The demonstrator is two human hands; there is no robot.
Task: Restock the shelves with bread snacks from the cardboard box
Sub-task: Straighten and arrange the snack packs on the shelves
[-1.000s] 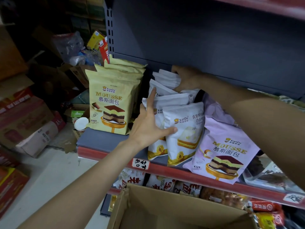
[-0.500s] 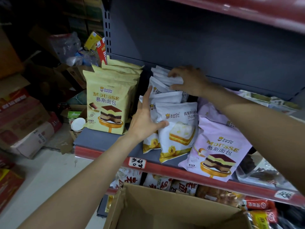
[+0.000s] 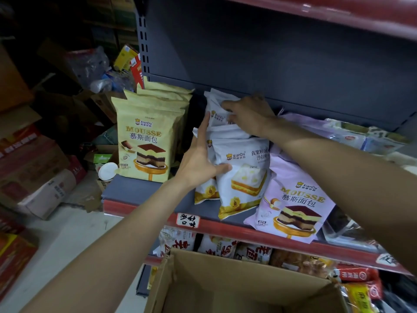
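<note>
Left hand [image 3: 198, 163] has straight fingers pressed flat on the white bread bags [image 3: 241, 170]; right hand [image 3: 248, 114] curls over the back ones; bags lean on the shelf [image 3: 144, 190], probably soft, light, slippery; hold the top edges.

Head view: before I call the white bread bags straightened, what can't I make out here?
- Open brown cardboard box: the bottom frame edge cuts it off, so remaining stock is unseen.
- Rear white bread bags: the right hand covers them; its grip is unclear.
- Yellow mousse bags: the front bag hides those behind, so no count.
- Handwritten white shelf tag: too small.
</note>
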